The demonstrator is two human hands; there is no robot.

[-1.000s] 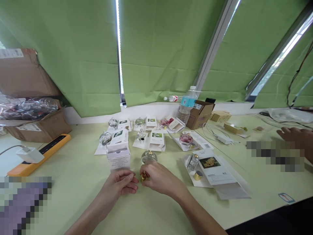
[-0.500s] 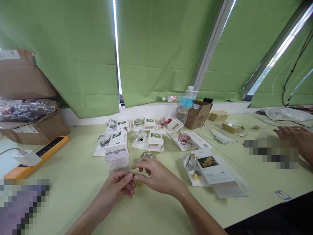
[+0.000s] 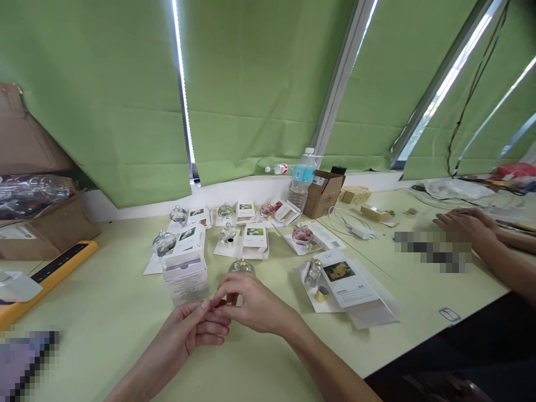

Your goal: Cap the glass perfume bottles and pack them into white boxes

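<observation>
My left hand (image 3: pixel 192 328) is palm-up, its thumb and fingers pinched together at the tips. From the right, my right hand (image 3: pixel 253 304) meets it, thumb and forefinger closed at the same spot. Whatever small thing lies between the fingertips is too hidden to name. Just behind my right hand stands a round clear glass bottle (image 3: pixel 242 267) with a gold top, partly covered by the hand. An upright white box (image 3: pixel 185 279) with printed text stands beyond my left hand.
Several glass bottles, such as one with pink contents (image 3: pixel 302 235), rest beside white flower-picture boxes (image 3: pixel 255 235). Right lie a clear bottle (image 3: pixel 313 273) and a gold cap (image 3: pixel 321 294). A water bottle (image 3: pixel 302 181), a carton (image 3: pixel 322 195), an orange power strip (image 3: pixel 67 273) and another person's hands (image 3: pixel 464 223) surround.
The view has turned a little to the right, so things sit further left. My right fingers have closed in against my left fingertips. The yellowish piece seen under them is now hidden.
</observation>
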